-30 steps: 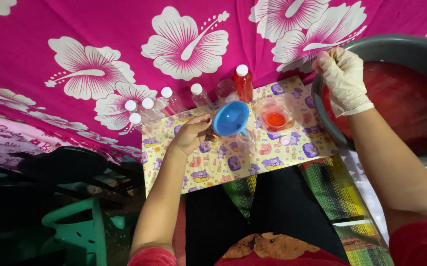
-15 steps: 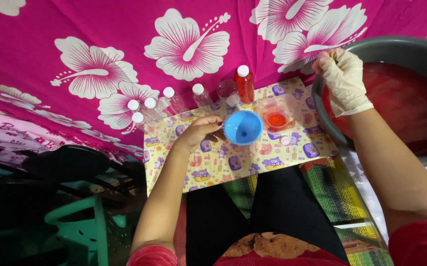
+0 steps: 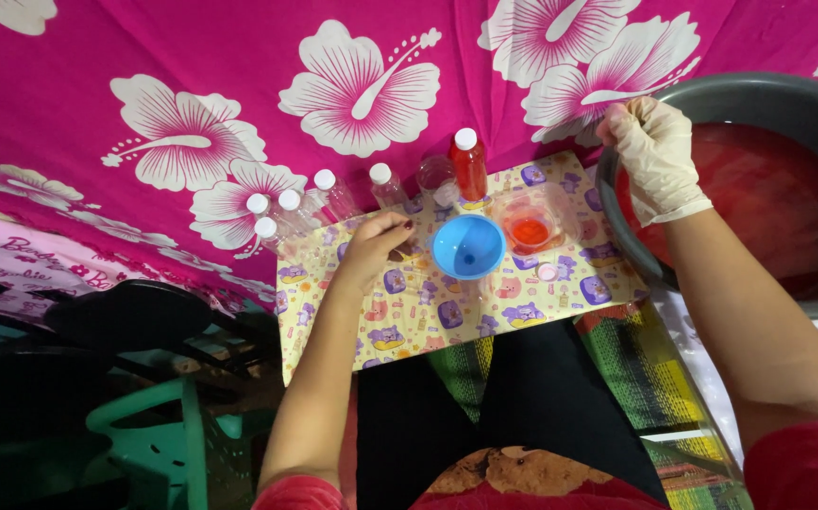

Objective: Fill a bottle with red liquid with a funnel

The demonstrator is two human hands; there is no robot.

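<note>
My bare left hand (image 3: 376,247) rests on a yellow cartoon-patterned sheet (image 3: 428,312), just left of a blue funnel (image 3: 468,247). Its fingertips are pinched together, and I see nothing between them. A small gap separates them from the funnel, which stands by itself. My right hand (image 3: 659,156), in a white glove, is closed over the near rim of a grey basin (image 3: 767,90) that holds red liquid. A small clear tub with red liquid (image 3: 530,229) sits right of the funnel. Behind it stands a bottle of red liquid with a white cap (image 3: 468,165).
Several empty clear bottles with white caps (image 3: 328,194) lie along the sheet's far left edge, beside an open clear bottle (image 3: 437,178). A pink cloth with white flowers (image 3: 362,90) hangs behind. A green plastic chair (image 3: 154,444) stands lower left. My lap is below the sheet.
My left hand has let go of the blue funnel and drawn slightly left. The funnel shifted a little right and now stands alone. The right hand stayed on the basin rim.
</note>
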